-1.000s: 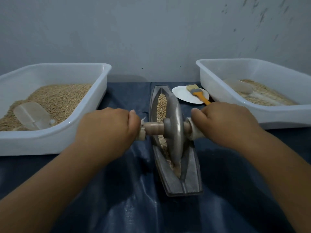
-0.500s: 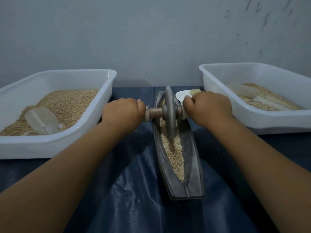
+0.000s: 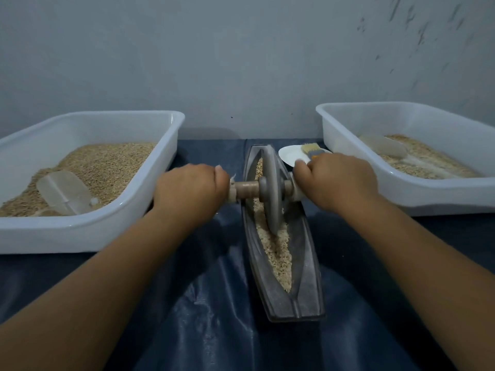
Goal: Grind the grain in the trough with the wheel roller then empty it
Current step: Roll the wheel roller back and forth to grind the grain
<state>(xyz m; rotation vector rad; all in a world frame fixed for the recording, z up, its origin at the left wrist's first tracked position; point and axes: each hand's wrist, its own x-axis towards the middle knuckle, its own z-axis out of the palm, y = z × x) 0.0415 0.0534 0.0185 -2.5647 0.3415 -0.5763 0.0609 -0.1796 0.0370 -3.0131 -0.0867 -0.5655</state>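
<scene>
A long grey boat-shaped trough (image 3: pixel 305 277) lies lengthwise in the middle of the dark blue cloth, with crushed grain (image 3: pixel 278 255) along its groove. A grey metal wheel roller (image 3: pixel 272 188) stands upright in the far half of the trough on a wooden axle. My left hand (image 3: pixel 190 191) grips the axle's left handle. My right hand (image 3: pixel 337 180) grips the right handle. Both handle ends are hidden inside my fists.
A white tub (image 3: pixel 88 231) at the left holds whole grain and a clear scoop (image 3: pixel 64 192). A white tub (image 3: pixel 417 194) at the right holds grain and another clear scoop (image 3: pixel 383 147). A small white plate (image 3: pixel 290 155) with a brush (image 3: pixel 309 149) lies behind my right hand.
The wheel rolled from the near part of the trough to its far end, then came back a little toward me. Both hands kept their grip on the handles.
</scene>
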